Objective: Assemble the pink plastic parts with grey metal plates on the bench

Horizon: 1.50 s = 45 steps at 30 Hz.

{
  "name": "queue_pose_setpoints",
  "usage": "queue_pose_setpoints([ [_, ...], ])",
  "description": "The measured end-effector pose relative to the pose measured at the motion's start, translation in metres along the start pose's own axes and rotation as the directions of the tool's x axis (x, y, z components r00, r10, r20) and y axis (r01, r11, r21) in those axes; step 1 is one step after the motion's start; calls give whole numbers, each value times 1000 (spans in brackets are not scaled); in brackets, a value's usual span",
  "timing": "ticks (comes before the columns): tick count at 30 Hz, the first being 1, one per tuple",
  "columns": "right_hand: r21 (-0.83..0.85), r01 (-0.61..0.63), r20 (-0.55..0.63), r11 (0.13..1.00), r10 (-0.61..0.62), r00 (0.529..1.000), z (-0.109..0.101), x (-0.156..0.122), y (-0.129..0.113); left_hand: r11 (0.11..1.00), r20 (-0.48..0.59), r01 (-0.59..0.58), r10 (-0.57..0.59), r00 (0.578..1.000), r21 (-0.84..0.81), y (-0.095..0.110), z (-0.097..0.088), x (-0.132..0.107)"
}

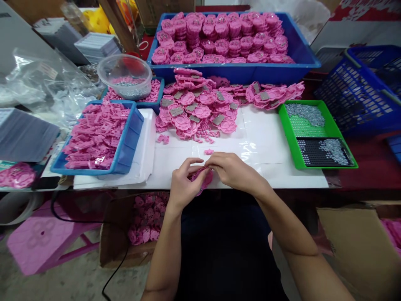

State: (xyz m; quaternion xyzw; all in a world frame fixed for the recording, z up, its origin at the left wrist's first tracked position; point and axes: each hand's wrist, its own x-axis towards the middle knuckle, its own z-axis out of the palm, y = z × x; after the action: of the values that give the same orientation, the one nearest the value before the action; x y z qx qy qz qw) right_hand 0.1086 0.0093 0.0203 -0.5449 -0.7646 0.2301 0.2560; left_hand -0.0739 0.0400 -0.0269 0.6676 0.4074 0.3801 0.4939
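My left hand point(183, 182) and my right hand point(230, 169) meet at the near edge of the white sheet point(266, 146). Together they pinch a pink flower-shaped plastic part point(203, 177), the left cupping it from below, the right's fingertips pressed on its top. A small loose pink piece point(208, 151) lies just beyond them. Further back sprawls a heap of pink flower parts with grey metal plates point(200, 110).
A blue tray of small pink pieces point(97, 136) sits left, a clear bowl point(125, 75) behind it. A big blue bin of stacked pink parts point(225, 39) stands at the back. A green tray of tiny metal bits point(313, 131) and a blue basket point(360, 92) are right.
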Motion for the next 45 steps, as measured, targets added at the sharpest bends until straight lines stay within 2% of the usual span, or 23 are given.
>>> queue_pose_setpoints([
  [7,75,11,-9,997,-11,1000,-3,8,2,1000,-28,-20,19,999,-21,-1,2,0],
  [11,207,29,5,978,-31,1000,-11,9,9,996,-58,21,-26,998,-85,-2,2,1],
  [14,276,-14,-107,961,45,993,-11,6,17,992,-69,54,-62,996,-111,0,1,2],
  [16,218,-35,-245,975,89,965,-6,5,23,993,-84,55,-64,994,-107,2,1,2],
  [18,79,-30,-328,996,54,943,3,6,28,993,-104,47,-58,993,-107,4,1,2],
  [21,-131,12,-282,991,-49,958,16,8,33,992,-158,32,-52,986,-121,3,2,2],
  [23,-211,26,-230,977,-76,970,22,9,35,991,-194,36,-60,979,-128,1,2,1],
  [27,-250,16,-231,968,-76,970,25,9,38,992,-226,18,-46,973,-121,-4,3,0],
  [32,-175,-38,-308,984,-18,951,26,4,38,991,-200,-27,1,980,-128,-6,4,1],
  [35,-61,-95,-415,994,62,908,28,-2,29,990,-218,11,-42,975,-139,-7,4,2],
  [37,64,-115,-509,991,131,850,31,-8,18,988,-218,29,-61,974,-149,-6,4,2],
  [40,206,-81,-598,975,191,778,40,-18,-3,987,-200,29,-61,978,-158,-4,2,2],
  [45,146,-41,-684,988,131,718,59,-24,-27,993,-177,1,-22,984,-117,-2,1,1],
])
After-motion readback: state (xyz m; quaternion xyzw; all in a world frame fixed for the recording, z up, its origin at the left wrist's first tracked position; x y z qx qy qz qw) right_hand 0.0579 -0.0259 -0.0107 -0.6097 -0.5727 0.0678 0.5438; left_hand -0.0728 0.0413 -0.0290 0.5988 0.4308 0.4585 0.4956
